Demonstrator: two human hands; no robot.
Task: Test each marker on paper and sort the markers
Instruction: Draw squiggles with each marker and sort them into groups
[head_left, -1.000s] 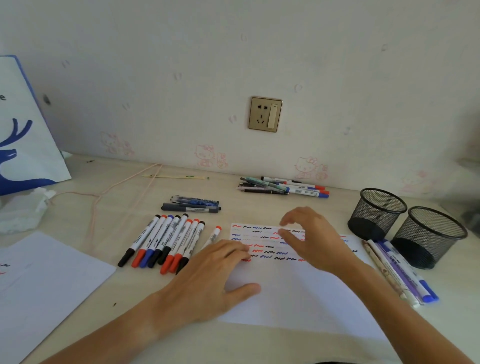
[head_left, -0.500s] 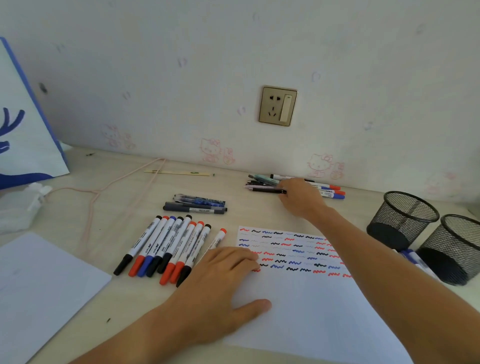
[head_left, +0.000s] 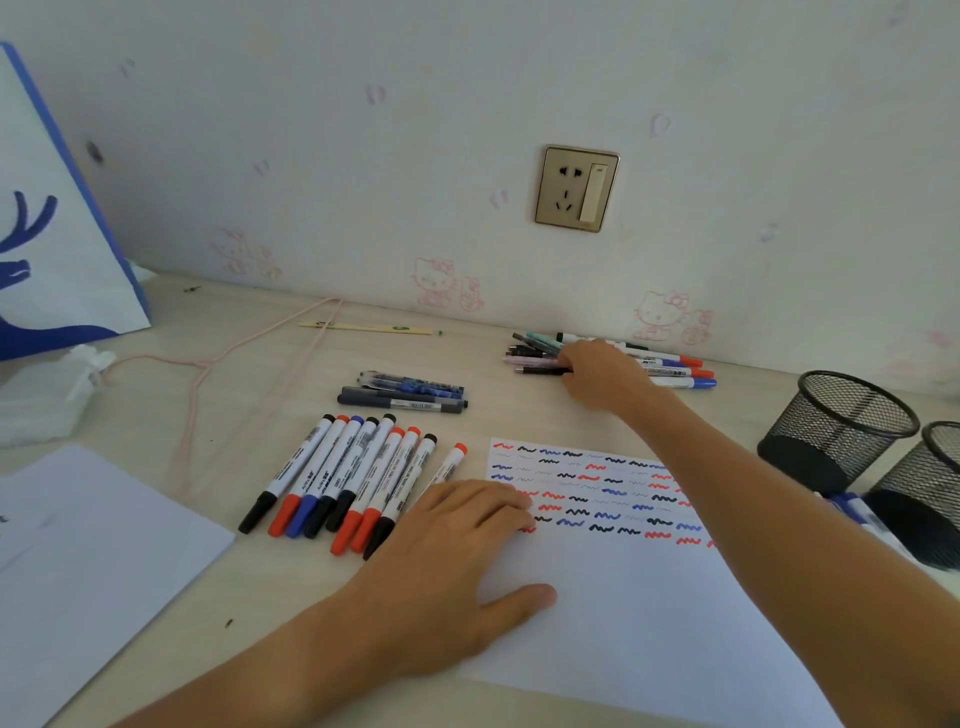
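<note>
Left hand (head_left: 457, 561) flat, fingers straight, pins test paper (head_left: 623, 623) on counter (head_left: 260, 374). Right hand (head_left: 597, 374) reaches untested marker pile (head_left: 670, 366) by wall, curled onto a dark pen (head_left: 540, 370), likely next to test.

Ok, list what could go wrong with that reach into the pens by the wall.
1. The right hand lands on a loose pile of pens; pulling one out may scatter the rest.
2. The forearm crosses the test sheet and might smear its squiggles.
3. The left hand pins only one edge, so the sheet may shift.

Soft even daylight, wide-angle bending, slight softness
</note>
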